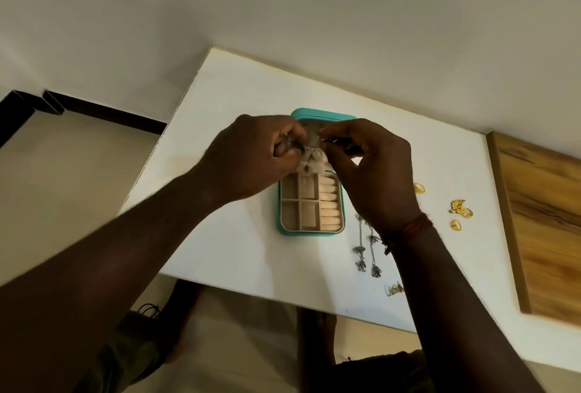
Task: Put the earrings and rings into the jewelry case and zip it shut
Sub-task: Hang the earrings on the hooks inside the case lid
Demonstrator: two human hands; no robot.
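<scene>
A teal jewelry case [311, 231] lies open on the white table [239, 235], showing beige compartments and ring rolls. Above its lid half, my left hand [251, 156] pinches a small dark earring against the beige lid pocket flap [309, 163]. My right hand [374, 169] pinches the same earring's thin wire from the other side. Silver dangling earrings [367, 248] lie right of the case. Gold rings [456, 225] and a gold earring [459, 207] lie further right; another gold ring [419, 188] sits near my right hand.
A gold triangular earring [393, 289] lies near the table's front edge, partly under my right forearm. A wooden board [547, 229] lies along the table's right side. The wall runs close behind the table. My legs show below the table's front edge.
</scene>
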